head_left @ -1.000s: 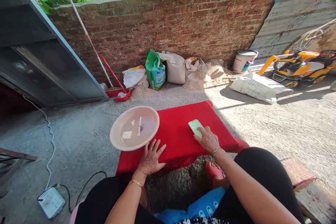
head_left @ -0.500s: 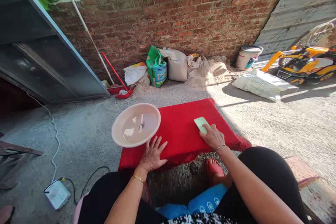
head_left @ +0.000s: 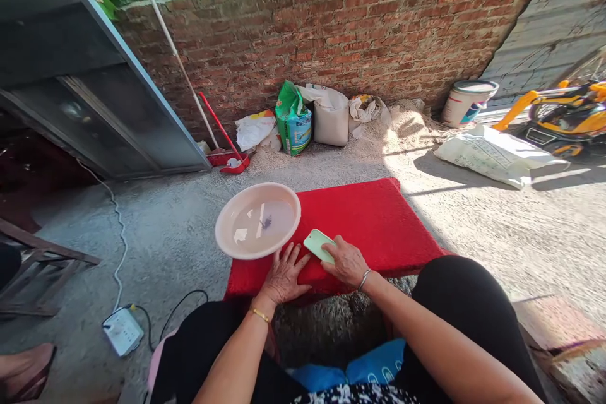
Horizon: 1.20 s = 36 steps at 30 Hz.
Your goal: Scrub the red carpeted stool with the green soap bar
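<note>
My right hand (head_left: 348, 262) is closed on a pale green smartphone (head_left: 316, 243), which lies low over the red cloth (head_left: 364, 214) covering a low table. My left hand (head_left: 283, 276) rests flat on the front edge of that cloth with its fingers spread. Just beyond my left fingertips stands a round cream basin (head_left: 227, 249) at the table's left end. Water fills part of it, with bright reflections and a small dark shape I cannot make out. The phone's near end is hidden under my right fingers.
A power strip (head_left: 122, 331) with cords lies on the concrete at left, near a wooden stool (head_left: 38, 252). Along the brick wall (head_left: 360, 31) stand a red dustpan (head_left: 235, 164), a green sack (head_left: 293, 123), a white sack (head_left: 331, 120) and a bucket (head_left: 468, 104). A person's foot (head_left: 31, 366) shows lower left.
My right hand has moved left across the red cloth with the smartphone, close to my left hand. My left hand stays on the cloth. The view has shifted slightly.
</note>
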Motion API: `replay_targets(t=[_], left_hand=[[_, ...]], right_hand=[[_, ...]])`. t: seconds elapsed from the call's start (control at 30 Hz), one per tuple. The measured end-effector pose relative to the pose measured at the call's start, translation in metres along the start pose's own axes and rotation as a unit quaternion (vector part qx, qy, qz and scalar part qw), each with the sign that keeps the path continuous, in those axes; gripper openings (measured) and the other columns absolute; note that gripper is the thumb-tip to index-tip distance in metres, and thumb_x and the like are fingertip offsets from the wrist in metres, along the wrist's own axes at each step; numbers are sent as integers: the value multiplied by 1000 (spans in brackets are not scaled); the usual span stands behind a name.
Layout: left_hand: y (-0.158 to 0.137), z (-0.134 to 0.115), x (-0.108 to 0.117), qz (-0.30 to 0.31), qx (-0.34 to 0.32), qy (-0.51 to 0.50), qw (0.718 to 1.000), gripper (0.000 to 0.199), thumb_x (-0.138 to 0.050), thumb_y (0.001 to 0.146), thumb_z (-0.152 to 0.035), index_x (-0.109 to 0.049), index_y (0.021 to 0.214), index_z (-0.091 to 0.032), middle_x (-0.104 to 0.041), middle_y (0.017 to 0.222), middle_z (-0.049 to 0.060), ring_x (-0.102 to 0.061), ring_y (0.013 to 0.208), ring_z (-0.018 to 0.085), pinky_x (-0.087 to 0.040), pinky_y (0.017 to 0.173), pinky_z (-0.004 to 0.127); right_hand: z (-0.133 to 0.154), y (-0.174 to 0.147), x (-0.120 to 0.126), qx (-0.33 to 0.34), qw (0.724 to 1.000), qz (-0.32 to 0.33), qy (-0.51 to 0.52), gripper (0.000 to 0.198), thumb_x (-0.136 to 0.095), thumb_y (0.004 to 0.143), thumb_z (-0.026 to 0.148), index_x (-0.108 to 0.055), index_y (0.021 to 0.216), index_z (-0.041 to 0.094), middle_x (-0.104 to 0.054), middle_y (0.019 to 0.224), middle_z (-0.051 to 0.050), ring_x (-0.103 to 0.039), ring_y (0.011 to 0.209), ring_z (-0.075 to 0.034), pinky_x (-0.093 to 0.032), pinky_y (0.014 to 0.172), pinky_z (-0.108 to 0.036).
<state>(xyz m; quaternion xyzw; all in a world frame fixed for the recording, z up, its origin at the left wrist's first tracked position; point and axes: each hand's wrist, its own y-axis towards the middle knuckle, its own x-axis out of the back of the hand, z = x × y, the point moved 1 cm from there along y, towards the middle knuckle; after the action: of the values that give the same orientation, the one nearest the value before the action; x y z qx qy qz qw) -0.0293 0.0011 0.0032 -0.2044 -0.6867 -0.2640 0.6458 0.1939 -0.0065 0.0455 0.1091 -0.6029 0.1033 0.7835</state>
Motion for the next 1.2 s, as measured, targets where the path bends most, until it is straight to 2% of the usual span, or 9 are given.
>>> replay_targets(t=[0.07,0.2,0.3,0.6,0.67,0.83,0.93,1.03,1.2], left_hand=[[0,-1,0,4,-2,-1,1000,83,-63,69,-64,-38,141,-30,-33,149,14,-22,138,34,-13,109,57],[0,-2,0,3,-2,-10,1000,83,-62,70,-64,-37,142,-31,-31,149,14,-22,139,34,-12,110,56],[0,-2,0,1,2,-16,1000,83,-63,69,-63,-38,141,-30,-31,149,14,-21,139,34,-11,110,56],[-1,4,-5,5,-3,-1,1000,86,-63,68,-64,-35,142,-31,-31,149,13,-22,138,35,-12,109,58],[-1,4,-6,3,-4,4,1000,85,-64,68,-63,-36,142,-31,-31,150,13,-23,138,35,-12,109,57],[-1,2,-5,-9,-5,3,1000,84,-67,67,-60,-38,141,-31,-32,149,12,-24,137,35,-12,110,56],[-1,1,-5,-9,-2,-3,1000,84,-66,67,-61,-38,141,-31,-32,149,12,-23,138,34,-12,110,56],[-2,1,-4,-7,-3,-5,1000,84,-65,68,-62,-37,141,-31,-31,149,12,-22,138,34,-12,110,56],[-2,0,-2,1,2,-4,1000,85,-67,67,-60,-38,141,-30,-32,149,13,-23,138,34,-11,110,56]], right_hand=[[-12,3,5,-29,999,4,-22,34,-60,88,44,-57,118,27,-48,101,-5,-54,84,-20,-40,74,-27],[-50,8,21,-160,985,-5,-66,35,-57,90,46,-57,119,26,-47,100,-7,-55,85,-22,-41,70,-28],[-61,12,26,-223,974,-19,-41,38,-55,92,48,-55,122,26,-46,101,-7,-56,84,-21,-40,66,-27],[-3,30,-3,-60,998,-25,15,35,-61,88,46,-57,119,29,-49,101,-5,-56,83,-18,-41,70,-25],[-10,31,-2,-78,997,-25,3,35,-60,89,47,-57,119,29,-48,100,-5,-56,84,-19,-41,71,-26],[-59,25,19,-226,973,-28,-42,37,-55,91,47,-55,122,27,-47,99,-8,-57,85,-23,-43,69,-29],[-74,22,28,-275,960,-36,-38,38,-54,92,48,-55,122,25,-47,100,-9,-58,84,-23,-43,68,-29],[-65,25,23,-252,966,-52,-15,38,-54,92,49,-55,122,26,-46,100,-7,-58,83,-22,-42,66,-27],[-26,33,0,-122,991,-60,14,33,-58,91,46,-56,118,28,-46,101,-5,-56,84,-18,-40,66,-24]])
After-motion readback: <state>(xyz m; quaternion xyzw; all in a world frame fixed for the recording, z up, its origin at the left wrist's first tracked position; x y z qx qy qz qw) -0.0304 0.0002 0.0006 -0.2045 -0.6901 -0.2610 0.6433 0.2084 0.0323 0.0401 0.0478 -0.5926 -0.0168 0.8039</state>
